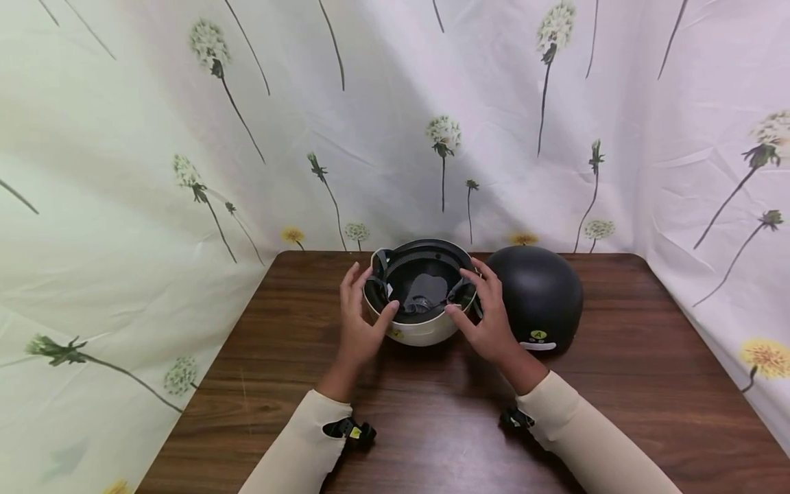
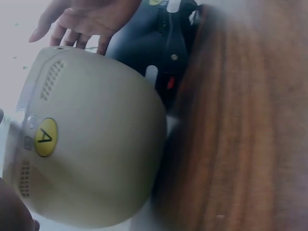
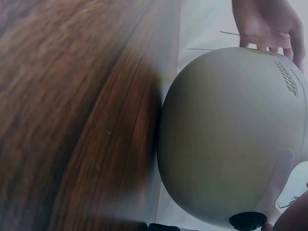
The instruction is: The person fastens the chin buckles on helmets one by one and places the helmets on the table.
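Observation:
A cream helmet [image 1: 420, 335] lies upside down on the table, its black padded inside and straps [image 1: 420, 304] facing up. My left hand [image 1: 360, 328] grips its left side, thumb at the near rim and fingers spread along the outer side. On the opposite side my right hand [image 1: 490, 321] holds the rim between thumb and fingers. In the left wrist view the shell [image 2: 106, 120] shows a yellow "A" sticker [image 2: 46, 137] and vent grilles. A black helmet [image 1: 533, 288], dome up, sits right beside it, behind my right hand.
The brown wooden table [image 1: 420, 418] carries both helmets near its far edge. White fabric with a dandelion print [image 1: 395, 137] hangs behind the table and along both sides. Black wrist devices [image 1: 352, 431] are strapped over the cream sleeves [image 1: 605, 439].

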Action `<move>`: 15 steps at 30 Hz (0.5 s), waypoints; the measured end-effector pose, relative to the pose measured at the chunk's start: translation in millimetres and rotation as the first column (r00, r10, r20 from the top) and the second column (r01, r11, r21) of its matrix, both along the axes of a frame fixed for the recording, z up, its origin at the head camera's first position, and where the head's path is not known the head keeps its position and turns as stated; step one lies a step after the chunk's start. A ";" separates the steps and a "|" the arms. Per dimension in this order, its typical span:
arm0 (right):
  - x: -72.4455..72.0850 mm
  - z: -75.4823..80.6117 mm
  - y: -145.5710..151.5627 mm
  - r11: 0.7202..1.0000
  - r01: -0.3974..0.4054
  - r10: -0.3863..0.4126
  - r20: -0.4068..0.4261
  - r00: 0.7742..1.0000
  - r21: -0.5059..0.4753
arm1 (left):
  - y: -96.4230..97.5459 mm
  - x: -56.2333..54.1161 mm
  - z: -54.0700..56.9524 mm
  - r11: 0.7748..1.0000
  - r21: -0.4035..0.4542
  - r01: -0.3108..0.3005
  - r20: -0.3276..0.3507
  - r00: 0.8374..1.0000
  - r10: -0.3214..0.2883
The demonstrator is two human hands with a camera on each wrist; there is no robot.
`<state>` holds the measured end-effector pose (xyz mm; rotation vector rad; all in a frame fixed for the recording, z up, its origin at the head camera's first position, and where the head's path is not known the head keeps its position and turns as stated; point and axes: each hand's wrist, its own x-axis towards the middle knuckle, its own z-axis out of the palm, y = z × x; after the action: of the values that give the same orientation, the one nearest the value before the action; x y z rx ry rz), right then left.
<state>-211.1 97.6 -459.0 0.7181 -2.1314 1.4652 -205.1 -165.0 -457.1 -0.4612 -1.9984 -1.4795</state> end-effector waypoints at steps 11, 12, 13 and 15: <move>2.1 0.0 -2.9 1.000 -0.008 0.008 0.023 1.000 -0.005 | 2.6 3.0 -14.5 0.999 0.037 0.006 0.005 1.000 -0.006; 2.3 -0.5 -3.2 1.000 -0.008 0.008 0.026 1.000 -0.004 | 3.6 3.3 -15.1 0.999 0.036 -0.001 -0.007 1.000 0.001; 2.6 -0.9 -3.4 1.000 -0.007 0.007 0.027 1.000 -0.002 | 4.2 3.8 -15.6 0.999 0.037 -0.002 -0.013 1.000 0.002; 3.0 -1.6 -3.4 1.000 0.000 0.000 0.029 1.000 0.000 | 6.8 8.7 -11.6 0.999 0.039 0.000 -0.025 1.000 0.001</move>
<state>-208.1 94.2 -460.6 0.7013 -2.1536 1.4844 -196.4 -158.1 -468.7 -0.4611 -1.9464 -1.5023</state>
